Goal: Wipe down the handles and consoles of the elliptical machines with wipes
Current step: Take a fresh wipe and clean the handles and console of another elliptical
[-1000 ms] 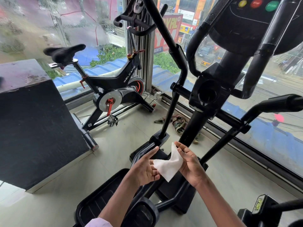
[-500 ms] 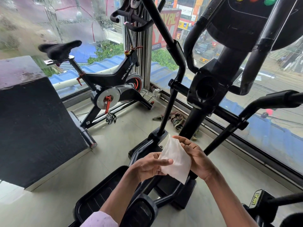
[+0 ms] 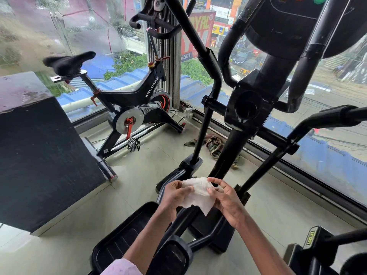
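1. While it hung flat a second ago, the wipe (image 3: 197, 193) is now bunched between both hands, left hand (image 3: 174, 195) and right hand (image 3: 226, 199) pinching it.
2. Handle (image 3: 325, 118) up right of them, console (image 3: 294, 20) overhead, both unwiped I'd guess.

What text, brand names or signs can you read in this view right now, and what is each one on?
"WELCARE": on the frame of the spin bike.
"GENTS": bottom of the red banner outside the window; its larger letters are cut off by the handle bar.
Yellow-green logo on the machine part at lower right: sideways, unreadable.
Street shop signs: too small to read.
Console buttons: lettering unreadable.
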